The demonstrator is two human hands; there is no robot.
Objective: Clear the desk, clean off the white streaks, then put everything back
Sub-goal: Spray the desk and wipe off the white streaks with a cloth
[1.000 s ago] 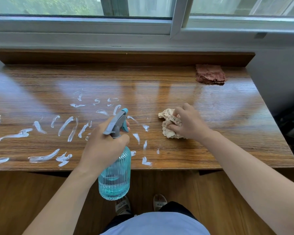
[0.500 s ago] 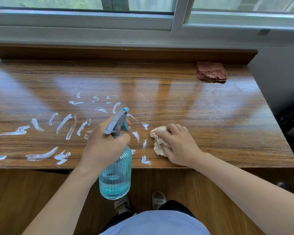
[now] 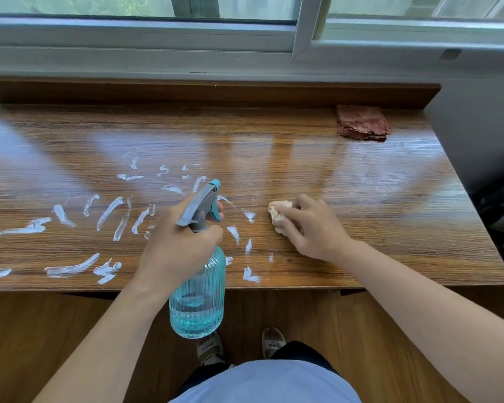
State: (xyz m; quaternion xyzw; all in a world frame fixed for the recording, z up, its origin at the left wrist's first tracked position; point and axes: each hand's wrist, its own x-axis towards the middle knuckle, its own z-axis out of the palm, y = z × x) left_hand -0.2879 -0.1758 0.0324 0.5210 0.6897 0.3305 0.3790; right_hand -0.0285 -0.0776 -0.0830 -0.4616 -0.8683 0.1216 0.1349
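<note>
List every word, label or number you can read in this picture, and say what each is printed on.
"SENMA" on the strap of the left sandal, seen upside down.
"SENMA" on the strap of the right sandal, seen upside down too.
The spray bottle, both cloths and the desk show no lettering.

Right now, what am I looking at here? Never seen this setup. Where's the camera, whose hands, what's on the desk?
No machine here: a person works bare-handed, and the single camera sits on their head, looking forward and down. The left hand has its grip on a ribbed blue spray bottle, held at the desk's near edge. The right hand holds a crumpled cream cloth against the wooden desk. White streaks cover the desk's left and middle. A folded reddish-brown cloth lies at the back right, under the window.
</note>
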